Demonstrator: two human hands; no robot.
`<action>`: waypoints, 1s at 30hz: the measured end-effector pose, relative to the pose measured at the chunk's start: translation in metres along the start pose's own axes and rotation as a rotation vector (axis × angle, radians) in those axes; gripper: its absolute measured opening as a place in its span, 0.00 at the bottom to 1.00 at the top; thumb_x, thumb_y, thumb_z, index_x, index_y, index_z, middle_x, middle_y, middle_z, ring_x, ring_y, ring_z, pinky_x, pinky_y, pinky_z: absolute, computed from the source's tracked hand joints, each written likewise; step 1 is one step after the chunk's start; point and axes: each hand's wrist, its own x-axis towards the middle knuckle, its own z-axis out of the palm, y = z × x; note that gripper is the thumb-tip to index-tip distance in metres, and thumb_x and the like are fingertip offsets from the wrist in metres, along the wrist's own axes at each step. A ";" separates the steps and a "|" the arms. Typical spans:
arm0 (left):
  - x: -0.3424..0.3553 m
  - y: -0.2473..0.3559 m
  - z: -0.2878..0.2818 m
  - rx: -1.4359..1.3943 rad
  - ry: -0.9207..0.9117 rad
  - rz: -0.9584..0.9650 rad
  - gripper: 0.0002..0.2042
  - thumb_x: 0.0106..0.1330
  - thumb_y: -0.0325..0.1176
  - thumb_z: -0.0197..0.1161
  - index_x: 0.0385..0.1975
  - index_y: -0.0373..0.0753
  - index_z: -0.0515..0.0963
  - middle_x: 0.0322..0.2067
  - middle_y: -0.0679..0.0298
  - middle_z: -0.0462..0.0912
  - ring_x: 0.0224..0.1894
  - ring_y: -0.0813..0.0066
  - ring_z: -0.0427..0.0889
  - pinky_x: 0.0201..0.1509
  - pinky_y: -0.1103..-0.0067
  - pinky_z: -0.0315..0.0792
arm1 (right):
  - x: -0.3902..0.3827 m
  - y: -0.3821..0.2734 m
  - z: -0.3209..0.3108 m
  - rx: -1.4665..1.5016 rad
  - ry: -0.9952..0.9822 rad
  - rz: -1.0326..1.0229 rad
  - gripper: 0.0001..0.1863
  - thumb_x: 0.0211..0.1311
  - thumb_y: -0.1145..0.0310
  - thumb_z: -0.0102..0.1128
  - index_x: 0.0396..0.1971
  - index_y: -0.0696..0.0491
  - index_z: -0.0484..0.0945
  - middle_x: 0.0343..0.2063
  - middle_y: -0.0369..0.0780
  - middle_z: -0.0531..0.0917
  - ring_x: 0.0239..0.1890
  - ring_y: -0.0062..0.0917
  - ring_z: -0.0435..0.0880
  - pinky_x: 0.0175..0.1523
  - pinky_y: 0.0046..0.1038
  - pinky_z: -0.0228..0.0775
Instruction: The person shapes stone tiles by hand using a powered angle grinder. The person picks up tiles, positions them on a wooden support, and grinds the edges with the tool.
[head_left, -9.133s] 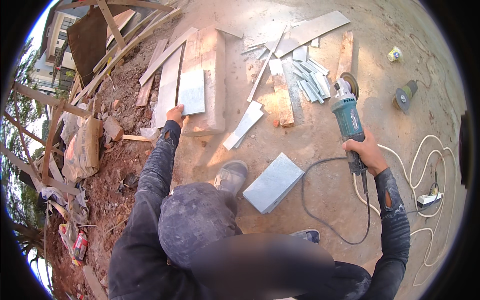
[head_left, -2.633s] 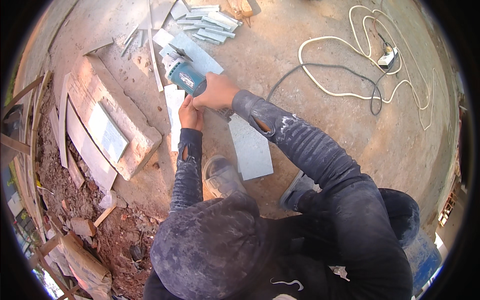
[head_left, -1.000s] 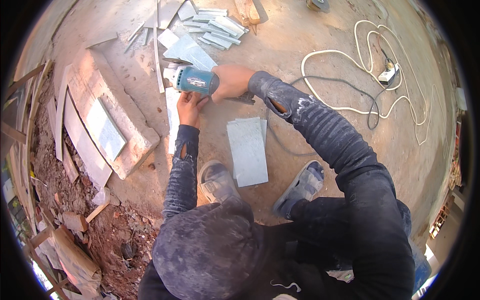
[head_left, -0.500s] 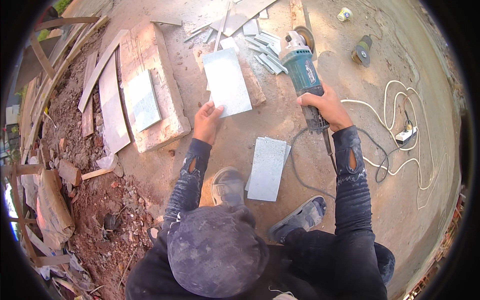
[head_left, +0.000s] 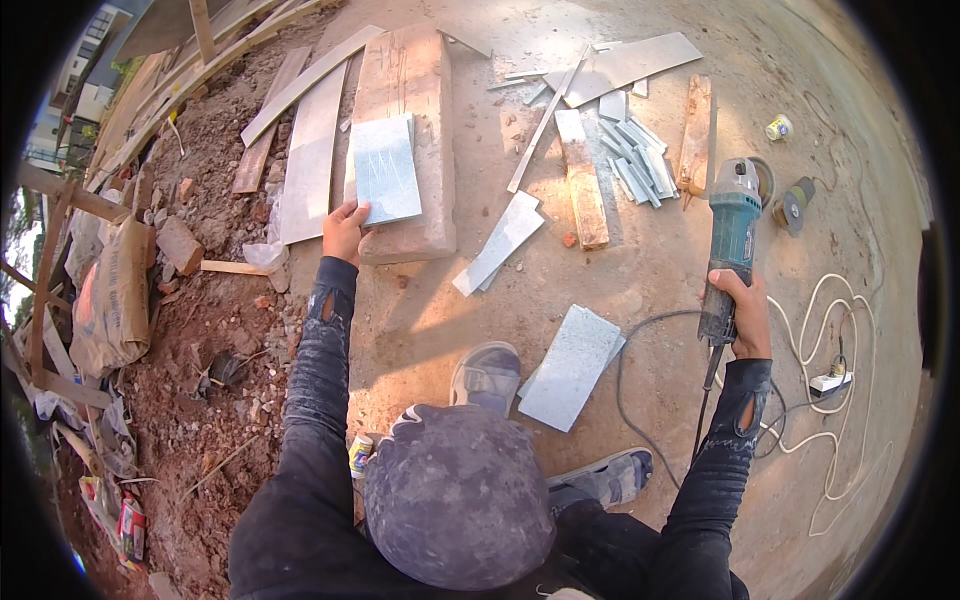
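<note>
My left hand (head_left: pixel 345 232) grips the lower left corner of a pale grey-blue tile (head_left: pixel 390 175) with scratch marks on its face. The tile lies on or just above another tile on a long thick block (head_left: pixel 408 70); the lower tile is almost wholly hidden. Off to the right, my right hand (head_left: pixel 745 312) wraps round the dark rear body of a teal angle grinder (head_left: pixel 735 235), held above the ground with its disc end pointing away from me. From its rear a dark cable trails down. Two overlapping tiles (head_left: pixel 572 370) rest on the ground by my feet.
Ahead are narrow tile pieces (head_left: pixel 500 240), a wooden block (head_left: pixel 585 195), cut strips (head_left: pixel 640 160) and a large slab (head_left: pixel 635 65). A second grinder (head_left: pixel 793 207) and a power strip (head_left: pixel 830 382) with looped white cable lie right. Rubble and a sack (head_left: pixel 112 300) are left.
My left hand has carried the tile leftward, from the middle to over the long block. The grinder remains in my right hand, now further right in view. The whole view has shifted.
</note>
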 end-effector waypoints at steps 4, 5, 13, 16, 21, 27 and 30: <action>0.010 -0.007 -0.003 0.234 0.047 -0.008 0.17 0.68 0.33 0.63 0.52 0.28 0.78 0.39 0.62 0.85 0.39 0.77 0.82 0.42 0.80 0.76 | -0.002 -0.003 0.005 0.019 0.004 0.014 0.17 0.49 0.62 0.68 0.34 0.58 0.76 0.24 0.37 0.79 0.23 0.21 0.80 0.29 0.22 0.71; 0.015 -0.007 -0.006 0.361 0.071 -0.006 0.17 0.68 0.33 0.63 0.51 0.28 0.78 0.38 0.62 0.85 0.38 0.77 0.82 0.42 0.80 0.76 | -0.002 -0.004 0.006 0.029 0.002 0.024 0.17 0.49 0.63 0.68 0.35 0.58 0.77 0.24 0.37 0.79 0.23 0.20 0.79 0.29 0.22 0.69; 0.042 -0.019 -0.034 0.886 0.243 0.225 0.18 0.65 0.40 0.64 0.46 0.31 0.81 0.31 0.52 0.86 0.36 0.62 0.86 0.44 0.71 0.76 | 0.004 0.004 0.012 0.011 -0.060 0.031 0.20 0.49 0.60 0.69 0.36 0.58 0.76 0.26 0.38 0.81 0.25 0.22 0.82 0.30 0.23 0.74; 0.038 -0.007 -0.014 0.910 0.211 0.154 0.20 0.65 0.43 0.64 0.46 0.31 0.82 0.31 0.51 0.86 0.37 0.59 0.86 0.46 0.69 0.76 | 0.000 0.001 0.011 0.034 -0.010 0.025 0.18 0.50 0.62 0.68 0.36 0.57 0.76 0.24 0.37 0.80 0.23 0.20 0.80 0.29 0.22 0.71; -0.034 0.013 0.038 1.064 0.488 0.672 0.19 0.63 0.41 0.66 0.46 0.32 0.80 0.40 0.53 0.78 0.44 0.56 0.77 0.51 0.64 0.70 | 0.003 0.006 0.012 0.060 0.003 0.028 0.19 0.49 0.62 0.69 0.37 0.57 0.76 0.25 0.37 0.80 0.23 0.19 0.80 0.29 0.22 0.72; -0.218 -0.048 0.205 0.695 -0.504 0.511 0.43 0.58 0.48 0.72 0.67 0.29 0.58 0.60 0.38 0.63 0.63 0.44 0.65 0.66 0.62 0.62 | 0.007 0.007 0.017 0.086 -0.001 0.007 0.20 0.48 0.61 0.72 0.37 0.58 0.78 0.25 0.37 0.81 0.24 0.19 0.80 0.29 0.23 0.72; -0.266 -0.074 0.253 0.834 -0.615 0.485 0.56 0.51 0.52 0.75 0.71 0.27 0.46 0.67 0.28 0.47 0.70 0.34 0.51 0.71 0.56 0.51 | 0.006 0.013 0.019 0.103 0.009 -0.002 0.21 0.47 0.61 0.72 0.37 0.58 0.79 0.26 0.37 0.81 0.24 0.19 0.79 0.29 0.22 0.72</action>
